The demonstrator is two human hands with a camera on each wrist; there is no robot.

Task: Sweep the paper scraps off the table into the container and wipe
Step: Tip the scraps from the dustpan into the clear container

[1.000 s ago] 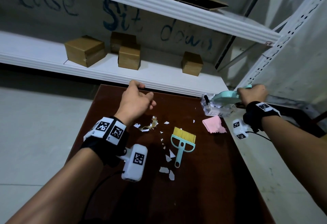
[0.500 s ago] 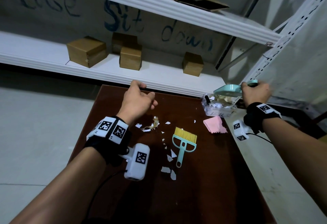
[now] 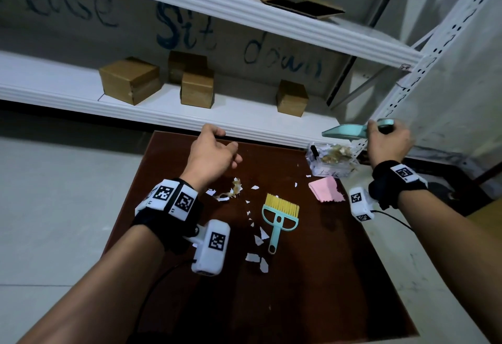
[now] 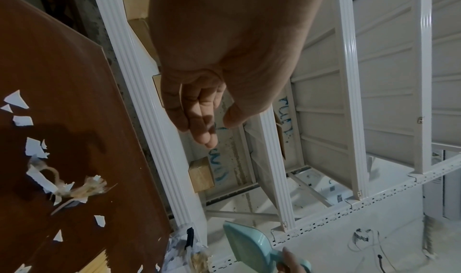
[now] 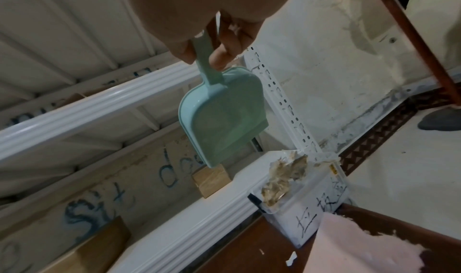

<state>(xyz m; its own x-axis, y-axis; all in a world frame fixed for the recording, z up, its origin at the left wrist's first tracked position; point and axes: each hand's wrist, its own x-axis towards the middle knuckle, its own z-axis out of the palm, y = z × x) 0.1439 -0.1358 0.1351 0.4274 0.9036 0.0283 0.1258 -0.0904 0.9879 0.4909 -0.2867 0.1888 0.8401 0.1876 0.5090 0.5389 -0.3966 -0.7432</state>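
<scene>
My right hand (image 3: 389, 144) grips the handle of the pale green plastic dustpan (image 3: 344, 132), held above the clear plastic container (image 3: 330, 163) at the brown table's (image 3: 312, 289) far corner; my left hand (image 3: 214, 153) hovers relaxed, holding nothing, over white paper scraps (image 3: 256, 258); the green yellow-bristled brush (image 3: 279, 216) and pink cloth (image 3: 326, 192) lie on the table.

White metal shelves (image 3: 190, 115) stand behind a brown table (image 3: 298, 303). Cardboard boxes (image 3: 130, 80) sit on the lower shelf. The floor (image 3: 54, 194) is pale.
</scene>
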